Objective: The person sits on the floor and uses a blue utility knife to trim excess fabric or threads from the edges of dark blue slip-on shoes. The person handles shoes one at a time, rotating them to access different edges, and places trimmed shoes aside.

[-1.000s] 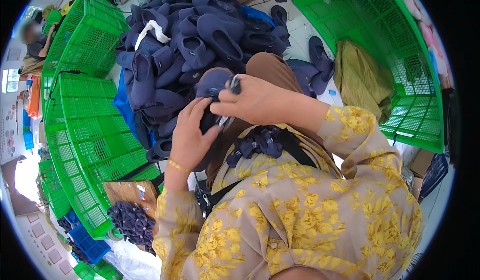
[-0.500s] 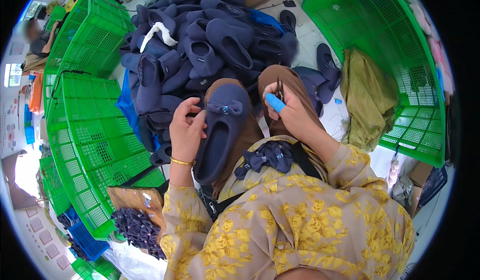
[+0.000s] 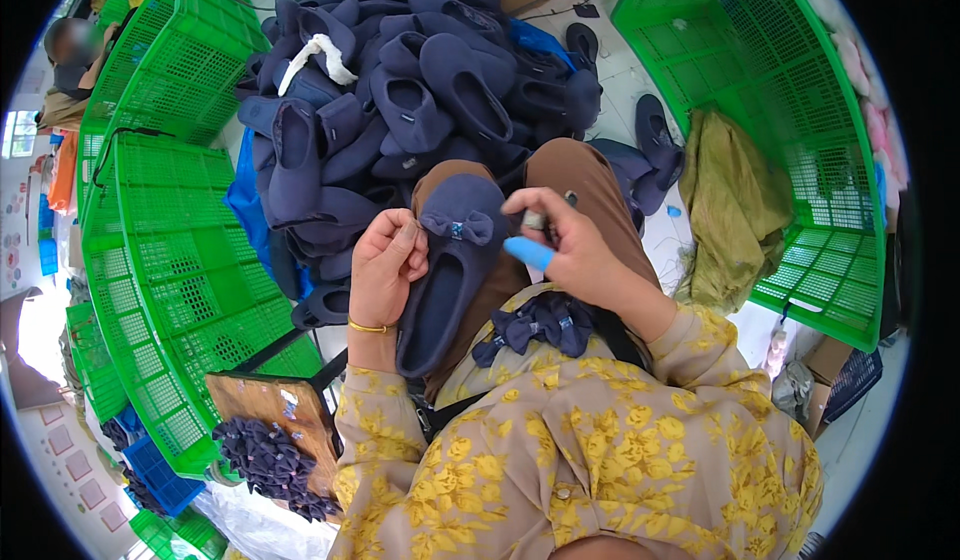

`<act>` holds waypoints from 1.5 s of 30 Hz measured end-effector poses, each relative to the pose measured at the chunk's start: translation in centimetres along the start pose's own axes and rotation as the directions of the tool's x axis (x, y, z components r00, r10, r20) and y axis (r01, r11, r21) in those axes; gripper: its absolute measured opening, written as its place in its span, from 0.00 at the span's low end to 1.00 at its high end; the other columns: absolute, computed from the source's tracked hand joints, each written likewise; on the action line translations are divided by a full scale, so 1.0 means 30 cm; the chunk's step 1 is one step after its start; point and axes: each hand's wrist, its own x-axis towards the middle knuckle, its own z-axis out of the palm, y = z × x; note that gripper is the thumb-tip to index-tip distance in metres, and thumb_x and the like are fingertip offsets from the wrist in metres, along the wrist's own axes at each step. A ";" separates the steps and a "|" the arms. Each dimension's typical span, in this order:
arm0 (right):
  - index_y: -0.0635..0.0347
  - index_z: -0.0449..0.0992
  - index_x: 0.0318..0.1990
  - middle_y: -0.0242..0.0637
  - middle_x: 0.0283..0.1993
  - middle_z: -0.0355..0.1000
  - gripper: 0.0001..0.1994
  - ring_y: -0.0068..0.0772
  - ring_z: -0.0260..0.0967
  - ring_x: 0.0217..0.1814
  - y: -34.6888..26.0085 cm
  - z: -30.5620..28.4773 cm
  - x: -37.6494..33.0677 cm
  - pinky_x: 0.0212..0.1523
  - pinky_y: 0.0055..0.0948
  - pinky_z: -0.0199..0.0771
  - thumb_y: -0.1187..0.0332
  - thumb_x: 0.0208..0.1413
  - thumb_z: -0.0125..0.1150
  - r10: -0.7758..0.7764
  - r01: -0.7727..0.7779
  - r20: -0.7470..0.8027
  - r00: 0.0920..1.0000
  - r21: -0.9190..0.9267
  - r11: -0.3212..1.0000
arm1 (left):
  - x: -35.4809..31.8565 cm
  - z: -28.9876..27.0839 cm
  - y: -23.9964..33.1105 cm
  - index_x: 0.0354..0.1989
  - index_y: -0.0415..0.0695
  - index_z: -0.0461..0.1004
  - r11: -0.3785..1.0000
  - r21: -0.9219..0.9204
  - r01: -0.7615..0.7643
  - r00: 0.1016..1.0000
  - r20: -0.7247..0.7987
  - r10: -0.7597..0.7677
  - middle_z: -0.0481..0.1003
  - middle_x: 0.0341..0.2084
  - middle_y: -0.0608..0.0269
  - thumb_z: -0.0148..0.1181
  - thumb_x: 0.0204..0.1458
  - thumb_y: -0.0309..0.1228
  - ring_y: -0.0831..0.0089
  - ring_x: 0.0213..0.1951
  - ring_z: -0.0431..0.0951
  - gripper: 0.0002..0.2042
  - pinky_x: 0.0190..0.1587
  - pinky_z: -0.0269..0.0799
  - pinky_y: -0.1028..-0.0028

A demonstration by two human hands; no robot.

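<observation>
Slipper: navy slipper point(image 3: 455, 280) lies lengthwise on the person's lap, toe pointing away from the body, opening facing up.
Bow: small navy bow point(image 3: 458, 224) sits on the slipper's toe, with a pale bead at its centre.
Left hand: left hand point(image 3: 385, 265) grips the slipper's left edge near the toe, fingers curled closed around the rim; gold bangle point(image 3: 366, 327) on the wrist.
Right hand: right hand point(image 3: 570, 250) is just right of the slipper's toe, fingers pinched together on a small pale item, too small to identify; a blue finger cot point(image 3: 528, 253) covers one finger and points toward the slipper.
Loose bows: cluster of navy bows point(image 3: 535, 322) lies on the lap, just right of the slipper's heel.
Slipper heap: big pile of navy slippers point(image 3: 400, 90) on the floor beyond the slipper's toe.
Crates: green plastic crates point(image 3: 160, 250) stand left of the slipper; another green crate point(image 3: 800, 110) far right of it.
Cloth: olive cloth point(image 3: 735, 210) lies right of the slipper, against the right crate.
Board: wooden board point(image 3: 270, 415) below-left of the slipper, carrying more dark bows point(image 3: 265, 460).
</observation>
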 end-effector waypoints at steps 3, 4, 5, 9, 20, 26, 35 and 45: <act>0.57 0.69 0.48 0.40 0.31 0.69 0.16 0.39 0.67 0.28 -0.039 0.062 0.047 0.31 0.33 0.68 0.72 0.52 0.64 -0.139 0.138 0.010 0.990 -0.238 0.961 | -0.009 0.003 -0.013 0.38 0.42 0.68 0.992 -0.128 0.010 0.999 0.046 -0.004 0.66 0.23 0.69 0.51 0.63 0.29 0.84 0.22 0.60 0.04 0.23 0.55 0.84; 0.58 0.70 0.47 0.41 0.32 0.70 0.15 0.41 0.68 0.29 -0.023 0.072 0.061 0.31 0.34 0.68 0.72 0.51 0.63 -0.172 0.166 0.007 0.985 -0.293 0.942 | -0.015 -0.002 -0.010 0.38 0.42 0.68 0.986 -0.167 0.010 0.998 0.068 0.001 0.65 0.23 0.69 0.51 0.63 0.29 0.84 0.21 0.59 0.05 0.23 0.55 0.84; 0.59 0.70 0.45 0.42 0.32 0.71 0.13 0.44 0.69 0.29 -0.007 0.078 0.073 0.31 0.36 0.69 0.72 0.51 0.63 -0.204 0.193 0.005 0.979 -0.347 0.918 | -0.021 -0.006 -0.006 0.38 0.42 0.68 0.979 -0.205 0.012 0.996 0.089 0.007 0.63 0.22 0.69 0.51 0.63 0.29 0.84 0.21 0.58 0.05 0.22 0.54 0.84; 0.62 0.70 0.38 0.46 0.31 0.71 0.09 0.50 0.70 0.31 -0.008 0.095 0.072 0.31 0.40 0.69 0.74 0.49 0.61 -0.190 0.147 -0.076 0.979 -0.382 0.912 | -0.042 -0.041 0.010 0.40 0.41 0.66 0.929 -0.371 -0.010 0.980 0.182 0.084 0.59 0.22 0.70 0.48 0.64 0.29 0.84 0.22 0.55 0.04 0.22 0.54 0.84; 0.60 0.72 0.38 0.37 0.28 0.68 0.07 0.30 0.64 0.26 0.021 0.102 0.060 0.29 0.27 0.66 0.73 0.53 0.63 -0.147 0.105 -0.111 0.983 -0.319 0.942 | -0.041 -0.092 0.011 0.42 0.42 0.69 0.921 -0.208 -0.329 0.944 -0.092 0.316 0.62 0.20 0.71 0.53 0.61 0.27 0.84 0.20 0.56 0.04 0.20 0.52 0.82; 0.60 0.66 0.46 0.31 0.32 0.65 0.10 0.23 0.61 0.30 -0.013 0.078 0.028 0.34 0.26 0.66 0.71 0.59 0.57 -0.017 0.017 -0.053 0.998 -0.007 1.000 | 0.001 -0.068 -0.014 0.31 0.39 0.71 0.442 0.870 -0.220 0.772 -0.122 0.623 0.68 0.23 0.70 0.57 0.60 0.29 0.80 0.23 0.66 0.08 0.27 0.62 0.79; 0.58 0.65 0.42 0.24 0.33 0.60 0.02 0.12 0.54 0.28 0.020 -0.025 -0.051 0.30 0.16 0.60 0.71 0.66 0.49 0.129 -0.111 -0.024 0.991 0.369 0.923 | 0.036 0.071 0.019 0.18 0.35 0.71 0.377 0.922 -0.090 0.911 -0.077 0.406 0.68 0.16 0.55 0.60 0.54 0.43 0.64 0.20 0.68 0.23 0.27 0.63 0.69; 0.55 0.71 0.43 0.24 0.23 0.59 0.05 0.16 0.51 0.20 0.072 -0.188 -0.154 0.21 0.20 0.53 0.70 0.60 0.56 0.279 -0.023 -0.241 0.930 0.717 0.697 | 0.055 0.064 -0.068 0.25 0.34 0.73 0.622 0.759 -0.191 0.883 -0.144 0.446 0.71 0.23 0.57 0.54 0.52 0.28 0.67 0.26 0.71 0.09 0.32 0.65 0.72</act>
